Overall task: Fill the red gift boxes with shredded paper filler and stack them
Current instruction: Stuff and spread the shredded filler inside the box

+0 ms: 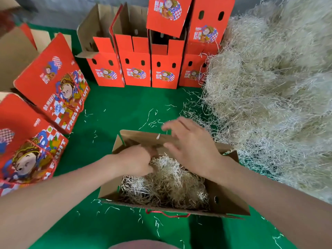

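Observation:
An open gift box with brown cardboard inside sits on the green cloth right in front of me, holding shredded paper filler. My left hand reaches down into the box with fingers curled into the filler at its far left corner. Above the box's far side hovers my right hand, fingers spread and relaxed, holding nothing. A red cord handle hangs from the box's near wall.
A big heap of loose filler fills the right side. Several open red boxes stand in a row at the back, with others stacked on top. Two closed red boxes lie at the left. Stray shreds litter the green cloth.

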